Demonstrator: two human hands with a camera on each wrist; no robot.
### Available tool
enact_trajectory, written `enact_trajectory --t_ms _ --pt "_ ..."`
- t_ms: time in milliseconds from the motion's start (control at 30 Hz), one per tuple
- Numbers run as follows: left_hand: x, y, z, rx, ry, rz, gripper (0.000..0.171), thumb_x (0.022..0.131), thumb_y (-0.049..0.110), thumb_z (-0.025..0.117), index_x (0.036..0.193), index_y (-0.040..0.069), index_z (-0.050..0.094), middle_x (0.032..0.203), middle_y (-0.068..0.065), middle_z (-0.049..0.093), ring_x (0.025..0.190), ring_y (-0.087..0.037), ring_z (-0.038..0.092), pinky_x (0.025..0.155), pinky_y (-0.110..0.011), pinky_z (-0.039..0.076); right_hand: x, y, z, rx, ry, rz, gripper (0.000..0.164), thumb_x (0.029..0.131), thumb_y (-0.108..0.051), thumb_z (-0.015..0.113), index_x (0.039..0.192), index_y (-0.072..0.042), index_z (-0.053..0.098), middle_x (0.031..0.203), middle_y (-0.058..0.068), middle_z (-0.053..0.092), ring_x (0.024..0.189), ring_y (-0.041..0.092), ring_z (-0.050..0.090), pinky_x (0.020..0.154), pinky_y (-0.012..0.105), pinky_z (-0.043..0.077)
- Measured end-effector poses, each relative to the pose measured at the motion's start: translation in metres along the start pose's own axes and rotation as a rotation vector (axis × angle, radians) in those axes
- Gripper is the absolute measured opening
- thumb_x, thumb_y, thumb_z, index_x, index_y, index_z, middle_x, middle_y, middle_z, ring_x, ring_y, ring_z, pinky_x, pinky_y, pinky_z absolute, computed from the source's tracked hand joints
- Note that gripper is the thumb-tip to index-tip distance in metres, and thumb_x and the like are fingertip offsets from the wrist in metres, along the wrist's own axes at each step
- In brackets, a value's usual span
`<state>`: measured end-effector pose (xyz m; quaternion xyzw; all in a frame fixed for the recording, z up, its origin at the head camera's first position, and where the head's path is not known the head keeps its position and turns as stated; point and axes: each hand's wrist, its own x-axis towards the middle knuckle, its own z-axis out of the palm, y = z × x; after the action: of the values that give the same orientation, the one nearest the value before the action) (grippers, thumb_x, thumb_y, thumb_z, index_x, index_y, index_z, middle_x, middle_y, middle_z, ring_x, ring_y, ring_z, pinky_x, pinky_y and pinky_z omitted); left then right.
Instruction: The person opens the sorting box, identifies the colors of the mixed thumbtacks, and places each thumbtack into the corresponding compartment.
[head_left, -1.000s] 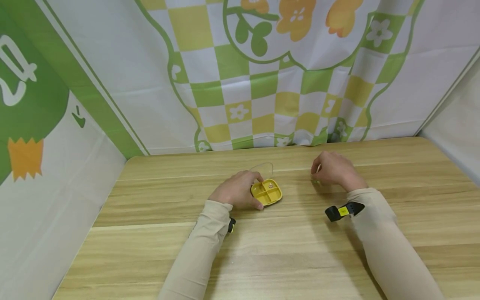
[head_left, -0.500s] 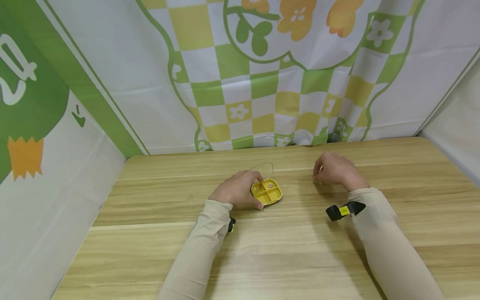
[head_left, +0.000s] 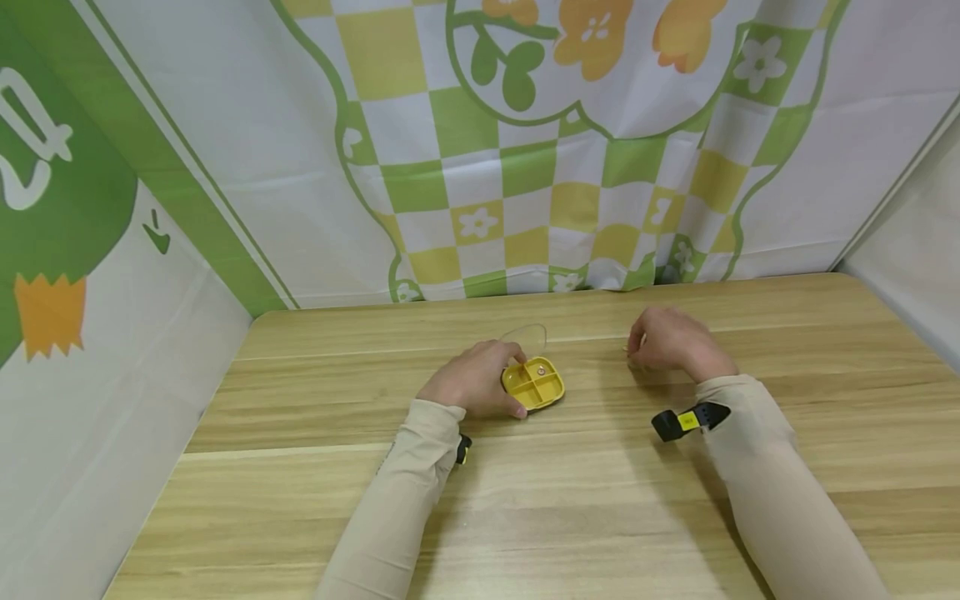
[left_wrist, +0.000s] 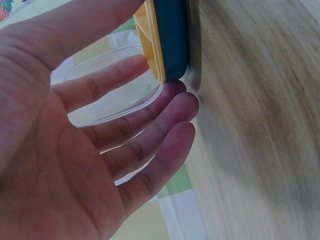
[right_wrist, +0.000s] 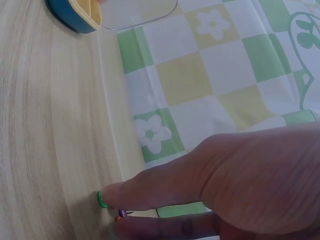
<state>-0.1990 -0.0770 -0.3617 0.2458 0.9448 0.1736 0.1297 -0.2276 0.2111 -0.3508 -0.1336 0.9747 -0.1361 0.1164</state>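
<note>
My left hand (head_left: pixel 480 379) grips the left side of a small pill box (head_left: pixel 533 397), thumb at the near edge and index finger at the far edge. The box is yellow inside with four compartments and dark blue outside (left_wrist: pixel 173 40). Its clear lid (right_wrist: pixel 142 17) stands open behind. A tiny shiny ring-like piece (head_left: pixel 542 372) lies in the far right compartment. Off to the right, my right hand (head_left: pixel 671 342) is low over the table, thumb and index finger pinching tiny coloured pieces. A green round piece (right_wrist: pixel 102 199) shows at the thumb tip, and a purple-and-orange one (right_wrist: pixel 121 215) between thumb and finger.
The wooden table (head_left: pixel 555 500) runs under both arms. A green, yellow and white patterned cloth (head_left: pixel 525 192) hangs along its back edge, and more printed cloth (head_left: pixel 112 400) hangs at the left. Each wrist wears a black strap (head_left: pixel 690 421).
My right hand has shifted very slightly right and nearer. A green bit showed at its fingertips a second ago; a small yellowish bit shows there now. My left hand and the pill box stay still.
</note>
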Motion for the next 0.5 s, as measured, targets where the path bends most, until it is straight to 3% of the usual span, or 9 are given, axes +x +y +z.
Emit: enact_trajectory --t_ms 500 --pt "0.0002 0.0005 0.0 0.007 -0.001 0.004 0.069 0.064 0.04 0.08 0.122 0.015 0.053 0.117 -0.003 0.056 0.108 -0.019 0.05 0.088 -0.034 0.041 -0.0008 -0.0023 0.0013 -0.015 -0.012 0.022 0.005 0.075 -0.023 0.068 0.076 -0.019 0.066 0.082 0.002 0.059 0.077 0.024 0.051 0.061 0.036 0.041"
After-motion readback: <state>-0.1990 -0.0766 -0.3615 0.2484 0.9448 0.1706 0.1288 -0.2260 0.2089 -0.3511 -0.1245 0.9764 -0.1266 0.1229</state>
